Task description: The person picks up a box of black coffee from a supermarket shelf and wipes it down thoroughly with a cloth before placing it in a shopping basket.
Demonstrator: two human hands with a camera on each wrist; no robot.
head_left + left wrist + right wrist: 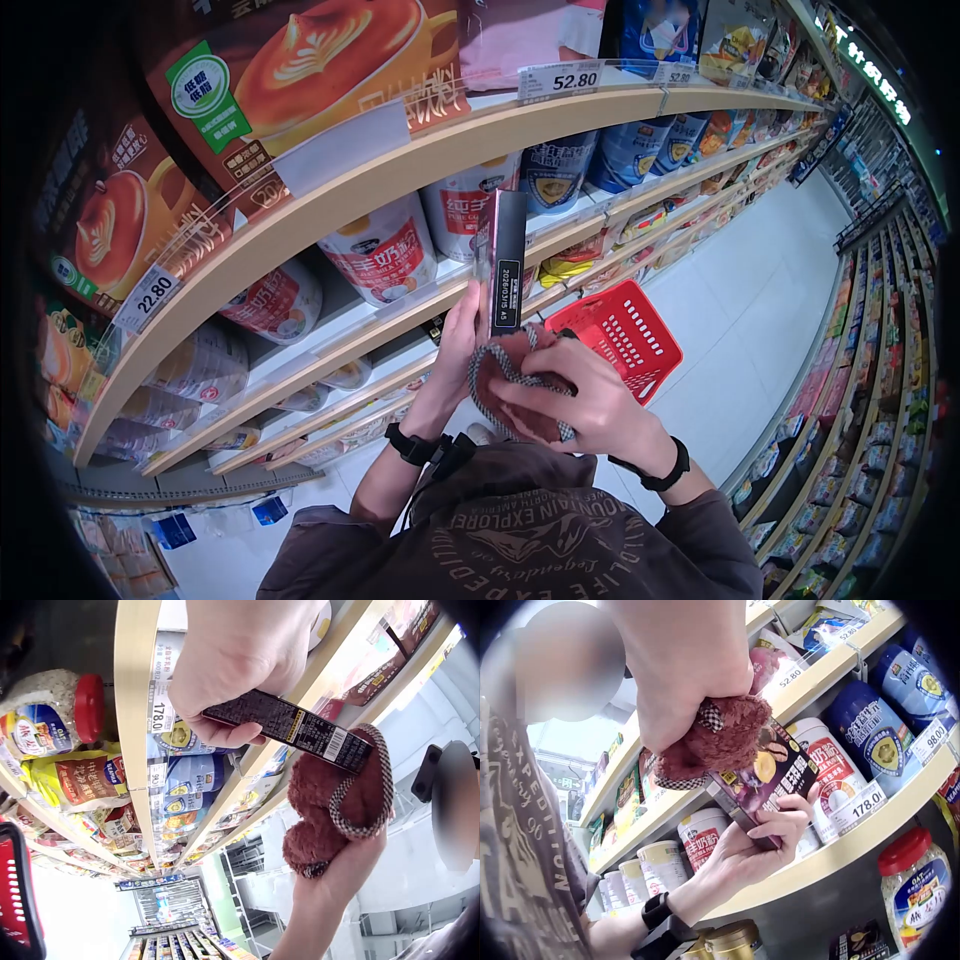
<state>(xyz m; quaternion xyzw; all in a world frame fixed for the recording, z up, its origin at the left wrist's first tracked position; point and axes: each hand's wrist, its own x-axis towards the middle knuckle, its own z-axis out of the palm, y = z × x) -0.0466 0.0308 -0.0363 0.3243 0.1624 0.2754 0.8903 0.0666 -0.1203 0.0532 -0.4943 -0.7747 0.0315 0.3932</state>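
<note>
My left hand [460,335] grips a slim dark box [509,262] by its sides, held upright in front of the shelf. Fruit pictures and Chinese print cover the box's broad face [776,772] in the right wrist view. My right hand [605,400] holds a fluffy reddish-brown cloth [520,345] with checkered edging, its fingers curled into the folds. The cloth lies against one end of the box, overlapping it in both wrist views [319,791]. Part of the right hand's fingers is hidden by the cloth.
Curved wooden shelves [375,145] carry milk powder cans [385,250], large brown drink packs [330,60] and bags. Below the hands, a red basket [635,335] stands on the pale floor [735,310]. A jar with a red lid [911,881] sits on a lower shelf. Another stocked rack [860,420] lines the right side.
</note>
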